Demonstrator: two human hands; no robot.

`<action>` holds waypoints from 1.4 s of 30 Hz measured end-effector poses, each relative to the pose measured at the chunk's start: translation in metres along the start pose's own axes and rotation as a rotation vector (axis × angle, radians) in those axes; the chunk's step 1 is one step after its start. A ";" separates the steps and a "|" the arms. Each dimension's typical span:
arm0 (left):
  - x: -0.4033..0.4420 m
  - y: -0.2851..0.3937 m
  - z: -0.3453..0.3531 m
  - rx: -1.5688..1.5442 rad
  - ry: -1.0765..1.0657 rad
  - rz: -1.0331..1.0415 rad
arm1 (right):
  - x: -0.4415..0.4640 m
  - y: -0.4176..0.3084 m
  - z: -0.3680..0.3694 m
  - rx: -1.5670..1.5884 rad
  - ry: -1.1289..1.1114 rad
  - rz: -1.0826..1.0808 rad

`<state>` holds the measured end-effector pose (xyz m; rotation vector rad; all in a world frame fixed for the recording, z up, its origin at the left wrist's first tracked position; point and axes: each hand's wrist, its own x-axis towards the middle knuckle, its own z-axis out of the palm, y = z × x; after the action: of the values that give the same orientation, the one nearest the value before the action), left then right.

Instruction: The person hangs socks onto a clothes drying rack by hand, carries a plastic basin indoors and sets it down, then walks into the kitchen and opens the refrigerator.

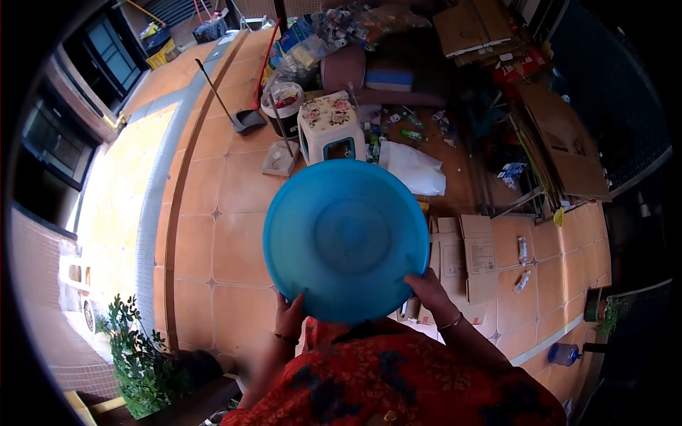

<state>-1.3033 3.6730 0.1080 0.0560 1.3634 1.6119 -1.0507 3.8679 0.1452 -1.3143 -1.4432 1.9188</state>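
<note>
A large round blue basin (pixel 352 238) is held out in front of my body, its hollow side facing me. My left hand (pixel 290 314) grips its lower left rim, with the thumb over the edge. At the lower right rim, my right hand (pixel 430 295) holds it the same way, a bracelet on that wrist. No items show inside the basin. Just beyond its far rim stands a white stool (pixel 330 124) with a flowered top. A white bag (pixel 412 168) lies on the floor to the right of the stool.
Flattened cardboard (pixel 477 252) lies right of the basin, with plastic bottles (pixel 523 250) farther right. Cardboard sheets (pixel 561 142) lean at the upper right. A dustpan (pixel 247 122) and a bucket (pixel 283 99) stand beyond on the left. A leafy plant (pixel 138 362) is at the lower left.
</note>
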 end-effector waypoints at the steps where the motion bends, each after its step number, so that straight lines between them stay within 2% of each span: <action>1: 0.011 0.000 -0.009 -0.028 0.011 0.015 | 0.021 -0.005 0.008 -0.080 -0.014 0.023; 2: 0.024 -0.001 -0.019 -0.057 0.034 -0.001 | 0.040 -0.015 0.017 -0.177 -0.041 0.088; 7: 0.110 0.021 -0.052 -0.045 0.177 -0.099 | 0.140 -0.042 0.074 -0.131 -0.100 0.082; 9: 0.138 0.029 -0.061 -0.130 0.186 0.006 | 0.167 -0.056 0.095 -0.043 -0.160 0.206; 13: 0.165 0.056 -0.069 -0.075 0.361 -0.006 | 0.201 -0.085 0.127 -0.062 -0.222 0.244; 16: 0.172 0.074 -0.081 -0.052 0.387 0.029 | 0.217 -0.091 0.145 -0.057 -0.277 0.259; 19: 0.167 0.089 -0.087 -0.075 0.431 0.087 | 0.222 -0.105 0.164 -0.056 -0.346 0.227; 22: 0.152 0.092 -0.108 -0.076 0.463 0.158 | 0.224 -0.093 0.176 -0.006 -0.401 0.315; 28: 0.071 0.094 -0.137 -0.083 0.627 0.232 | 0.190 -0.060 0.205 -0.055 -0.560 0.409; 31: 0.036 0.107 -0.131 -0.071 0.660 0.235 | 0.160 -0.056 0.215 0.002 -0.552 0.313; 32: 0.027 0.107 -0.132 -0.052 0.657 0.239 | 0.163 -0.054 0.211 -0.114 -0.628 0.503; 33: 0.018 0.107 -0.134 -0.031 0.653 0.243 | 0.160 -0.044 0.211 -0.100 -0.631 0.506; 35: 0.011 0.105 -0.133 0.005 0.632 0.253 | 0.161 -0.030 0.212 0.090 -0.654 0.391; 39: 0.018 0.096 -0.120 -0.019 0.619 0.218 | 0.165 -0.025 0.203 0.059 -0.615 0.309; 42: 0.034 0.093 -0.124 -0.030 0.580 0.210 | 0.164 -0.044 0.199 0.196 -0.553 0.170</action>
<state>-1.4514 3.6175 0.1162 -0.3197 1.8164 1.9110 -1.3078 3.9067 0.1174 -0.8755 -1.3543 2.6044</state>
